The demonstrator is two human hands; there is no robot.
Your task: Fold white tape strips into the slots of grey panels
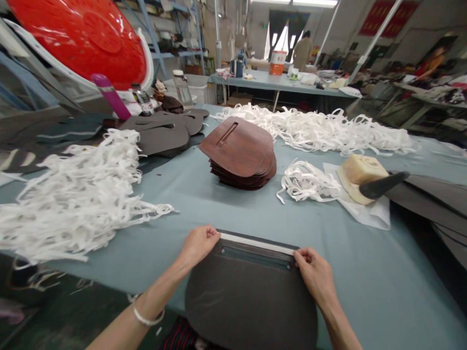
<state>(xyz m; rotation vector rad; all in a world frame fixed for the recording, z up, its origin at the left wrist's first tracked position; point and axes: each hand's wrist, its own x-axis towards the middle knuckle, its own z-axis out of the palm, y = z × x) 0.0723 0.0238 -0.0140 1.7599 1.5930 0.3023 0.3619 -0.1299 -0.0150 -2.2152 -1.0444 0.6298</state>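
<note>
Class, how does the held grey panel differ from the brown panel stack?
The grey panel bears a white strip beside its slot; the brown panel stack shows none. The left hand and right hand touch the grey panel; the brown panel stack stands untouched. Both show a slot and rounded corners.

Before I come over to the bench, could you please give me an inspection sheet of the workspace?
Surface: blue-grey tabletop, partly covered by piles.
Job's things: dark panel with a long slot; white strip along its far edge.
Clutter: brown panel stack; left strip heap; far strip heap; small strip heap; pale block on a white sheet.
Hands: left hand pinches the strip's left end; right hand is at its right end.
Cables: nothing seen.
Surroundings: large red round item at upper left; second table beyond; person in the background.
</note>
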